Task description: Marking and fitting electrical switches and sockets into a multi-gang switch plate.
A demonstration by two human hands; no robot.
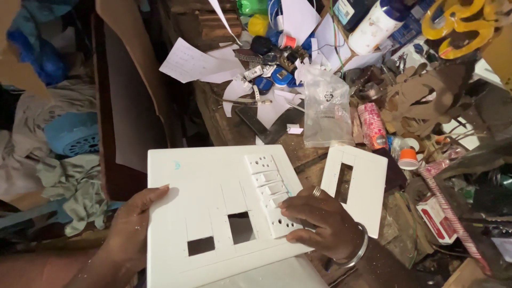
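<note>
Large white switch plate point(208, 186) sits lower centre of the frame, tilted, held over the cluttered wooden counter point(224, 125). Left hand point(130, 224) grips its left edge, thumb on the front face, fingers hidden behind, so clamped on the plate. Right hand point(322, 221) lies flat on the plate's right side, fingertips pressing the white switch module point(272, 194); not wrapped around anything, fingers loosely bent. Ring and metal bangle on that hand. Hands are apart, one on each side of the plate.

Module is a vertical strip with socket holes at top and bottom and rocker switches between, seated along the plate's right edge. Two rectangular cutouts point(221, 237) open in the plate's lower middle.

Second, smaller white plate point(365, 186) with one tall cutout lies just right of the right hand, on the counter. Behind it, centre frame: clear plastic bag point(326, 106), red patterned cup stack point(373, 125). Loose paper sheets point(197, 64) upper centre, white bottle point(376, 24) top right. Blue fan grille point(74, 138) on the left among cloth.
</note>
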